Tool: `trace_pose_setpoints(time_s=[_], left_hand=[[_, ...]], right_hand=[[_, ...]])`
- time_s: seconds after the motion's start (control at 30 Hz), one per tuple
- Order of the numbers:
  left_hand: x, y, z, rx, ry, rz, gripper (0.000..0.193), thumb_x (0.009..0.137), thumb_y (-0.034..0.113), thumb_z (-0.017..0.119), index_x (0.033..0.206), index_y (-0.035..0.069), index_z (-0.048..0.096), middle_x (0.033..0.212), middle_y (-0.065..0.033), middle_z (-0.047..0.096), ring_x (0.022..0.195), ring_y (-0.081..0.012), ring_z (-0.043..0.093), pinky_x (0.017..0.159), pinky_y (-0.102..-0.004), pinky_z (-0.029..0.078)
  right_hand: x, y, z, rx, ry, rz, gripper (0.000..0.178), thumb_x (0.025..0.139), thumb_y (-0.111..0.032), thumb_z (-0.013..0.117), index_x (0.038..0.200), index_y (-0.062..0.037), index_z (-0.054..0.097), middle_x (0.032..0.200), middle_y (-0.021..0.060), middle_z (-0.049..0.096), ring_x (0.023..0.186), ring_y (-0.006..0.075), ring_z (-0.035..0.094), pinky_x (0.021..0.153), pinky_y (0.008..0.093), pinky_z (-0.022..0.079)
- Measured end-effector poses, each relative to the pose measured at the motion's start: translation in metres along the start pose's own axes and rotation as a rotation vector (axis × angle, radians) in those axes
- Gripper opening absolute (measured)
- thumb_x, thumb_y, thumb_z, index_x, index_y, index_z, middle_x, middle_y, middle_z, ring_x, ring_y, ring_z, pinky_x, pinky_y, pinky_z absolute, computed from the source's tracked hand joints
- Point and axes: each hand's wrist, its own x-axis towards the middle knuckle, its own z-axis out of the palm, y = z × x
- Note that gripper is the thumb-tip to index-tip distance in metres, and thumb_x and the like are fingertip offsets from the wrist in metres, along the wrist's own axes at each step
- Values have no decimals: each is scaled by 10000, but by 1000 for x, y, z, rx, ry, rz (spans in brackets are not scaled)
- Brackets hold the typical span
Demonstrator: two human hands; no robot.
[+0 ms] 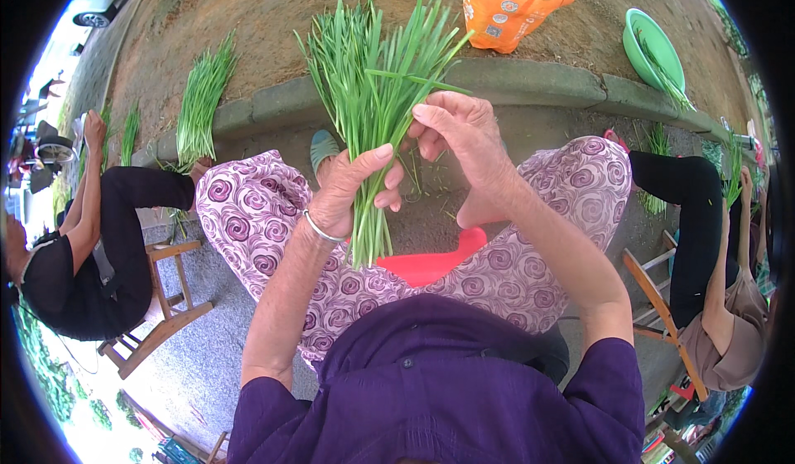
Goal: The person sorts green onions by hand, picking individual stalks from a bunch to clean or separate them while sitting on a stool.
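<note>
My left hand (356, 186) is wrapped round the lower stems of a thick bunch of garlic chives (385, 103), thumb across the front. The pale stem ends point down toward my lap, and the green leaves fan out upward. A single leaf lies crosswise over the bunch. At the bunch's right edge, my right hand (464, 132) has its thumb and fingers pinched together, touching or nearly touching the leaves. Whatever sits in that pinch is too small to make out. Below my hands, part of a red plastic object (435, 265) shows between my knees.
A stone kerb (530, 83) runs across in front. Beyond it stand an orange bag (515, 8) and a green basin (654, 54) with chives in it. Another chive bunch (204, 99) lies to the left. Seated people flank me, beside wooden chairs (161, 306).
</note>
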Motion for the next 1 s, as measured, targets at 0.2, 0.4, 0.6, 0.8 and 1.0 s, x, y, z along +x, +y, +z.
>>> trace_pose_setpoints(time_s=[0.2,0.4,0.6,0.8,1.0], left_hand=[[1,-2,-3,48,-8,-20,326,913,294,603,1096,34,528,719,-24,526,531,-112,471,562,-290,485],[3,-3,-4,16,-4,-21,332,941,329,548,1088,32,530,715,-26,525,530,-111,471,557,-285,479],[5,-4,-5,1,43,-8,332,965,338,507,1097,35,534,716,-20,514,495,-97,427,548,-281,440],[4,-3,-2,-16,39,-8,318,974,314,497,1102,26,534,713,-26,512,497,-99,430,546,-282,444],[5,-5,-4,-42,13,-20,321,968,321,514,1100,29,529,714,-26,508,501,-100,433,545,-279,444]], right_hand=[[0,0,0,-67,6,-19,212,891,-221,633,848,-14,653,705,40,652,521,59,563,457,196,452],[0,-3,0,-82,18,-14,203,892,-210,633,853,-11,648,707,41,649,529,63,569,469,200,463],[-2,-5,0,-73,48,15,173,888,-177,634,873,-5,635,743,51,651,551,75,583,503,215,486],[-1,-3,-1,-16,15,-13,162,889,-170,617,860,-12,629,770,55,662,578,78,597,529,223,497],[-2,-11,1,-82,-31,-37,189,899,-194,568,838,-29,635,800,50,675,596,72,605,531,207,477]])
